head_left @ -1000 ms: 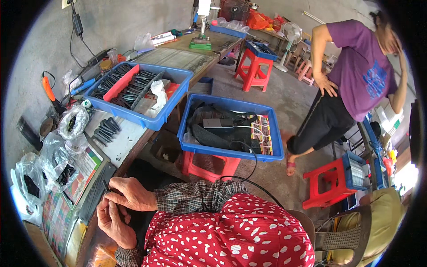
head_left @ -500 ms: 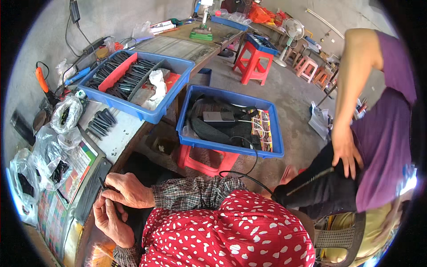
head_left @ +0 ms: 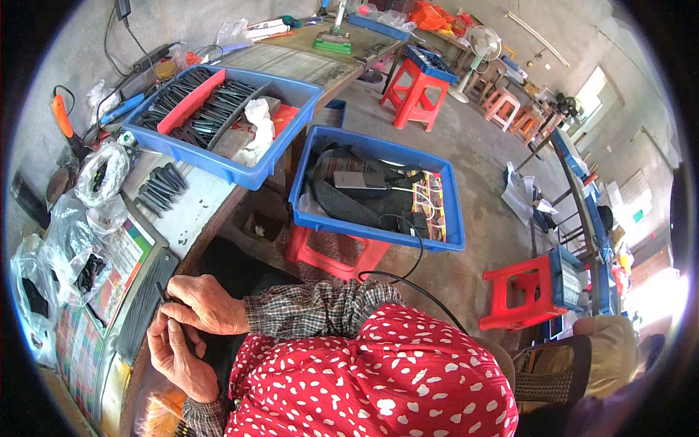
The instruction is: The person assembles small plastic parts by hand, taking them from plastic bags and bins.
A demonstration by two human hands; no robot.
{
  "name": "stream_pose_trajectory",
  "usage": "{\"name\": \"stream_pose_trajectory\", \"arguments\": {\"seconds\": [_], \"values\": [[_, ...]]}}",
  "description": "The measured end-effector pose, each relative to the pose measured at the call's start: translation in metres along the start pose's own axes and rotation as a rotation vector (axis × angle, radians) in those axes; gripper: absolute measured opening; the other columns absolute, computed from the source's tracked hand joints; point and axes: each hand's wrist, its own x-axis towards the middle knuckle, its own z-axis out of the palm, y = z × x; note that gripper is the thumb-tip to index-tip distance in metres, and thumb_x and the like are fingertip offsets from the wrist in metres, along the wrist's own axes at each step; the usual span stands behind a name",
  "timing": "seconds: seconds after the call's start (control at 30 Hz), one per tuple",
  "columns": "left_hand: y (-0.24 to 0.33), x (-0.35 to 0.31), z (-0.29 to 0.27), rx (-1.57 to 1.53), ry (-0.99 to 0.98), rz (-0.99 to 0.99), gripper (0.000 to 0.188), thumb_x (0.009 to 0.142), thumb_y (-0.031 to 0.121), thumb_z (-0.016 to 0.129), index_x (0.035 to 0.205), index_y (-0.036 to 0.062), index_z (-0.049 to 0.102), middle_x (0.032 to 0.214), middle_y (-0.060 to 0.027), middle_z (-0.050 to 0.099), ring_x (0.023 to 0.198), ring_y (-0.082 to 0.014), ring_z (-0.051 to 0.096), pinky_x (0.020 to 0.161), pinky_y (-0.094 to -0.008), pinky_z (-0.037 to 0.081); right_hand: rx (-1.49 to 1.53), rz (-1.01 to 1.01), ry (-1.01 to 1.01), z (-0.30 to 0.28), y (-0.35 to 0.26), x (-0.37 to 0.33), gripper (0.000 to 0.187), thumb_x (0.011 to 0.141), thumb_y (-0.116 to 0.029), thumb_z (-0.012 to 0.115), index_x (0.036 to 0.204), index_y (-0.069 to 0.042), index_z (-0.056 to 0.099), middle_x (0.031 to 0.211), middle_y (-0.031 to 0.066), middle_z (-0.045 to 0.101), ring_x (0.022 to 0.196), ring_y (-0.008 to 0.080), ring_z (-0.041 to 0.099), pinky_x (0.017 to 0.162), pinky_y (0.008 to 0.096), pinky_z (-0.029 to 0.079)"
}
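At the edge of the workbench, my right hand [head_left: 210, 304] is closed, thumb and fingers pinching a thin black stick-shaped piece [head_left: 161, 292] whose upper end pokes out. Just below it, my left hand [head_left: 182, 362] has its fingers curled up against the same spot; the lower part of the piece is hidden between the hands. Beside them lies a dark flat board [head_left: 149, 302] stacked or lined with thin black strips. A small pile of black tapered pieces [head_left: 161, 189] rests on the white bench top farther up.
A blue tray [head_left: 251, 175] with a red divider holds many black sticks. Another blue tray [head_left: 342, 231] with a strap, power bank and cables sits on a red stool [head_left: 328, 255]. Plastic bags [head_left: 73, 233] crowd the left. A cable [head_left: 429, 298] runs beside me; a red stool [head_left: 517, 293] stands right.
The person in purple at the right has moved almost out of view, uncovering a red stool and a long table. My hands stay together at the same place, with only slight shifts.
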Motion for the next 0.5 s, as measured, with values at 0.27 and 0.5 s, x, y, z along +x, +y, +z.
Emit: {"name": "stream_pose_trajectory", "arguments": {"seconds": [0.27, 0.5], "values": [[-0.0004, -0.0011, -0.0009, 0.022, 0.008, -0.011, 0.014, 0.095, 0.009, 0.054, 0.107, 0.0046, 0.058, 0.079, 0.0015, 0.058, 0.058, -0.0017, 0.046, 0.041, -0.0149, 0.028, 0.013, 0.011, -0.007, 0.0012, 0.0022, -0.0008, 0.030, 0.089, -0.026, 0.059, 0.082, -0.001, 0.046, 0.072, 0.0199, 0.052, 0.070, 0.0403, 0.057, 0.056, 0.0444, 0.043], [-0.0044, 0.0022, -0.0039, 0.014, 0.019, -0.017, 0.014, 0.095, 0.010, 0.053, 0.108, 0.0045, 0.058, 0.081, 0.0018, 0.057, 0.059, -0.0015, 0.046, 0.042, -0.0145, 0.029, 0.006, 0.035, -0.007, 0.0045, 0.0049, -0.0013, 0.026, 0.088, -0.024, 0.060, 0.084, -0.001, 0.050, 0.075, 0.0168, 0.054, 0.070, 0.0381, 0.057, 0.057, 0.0428, 0.045]]}}
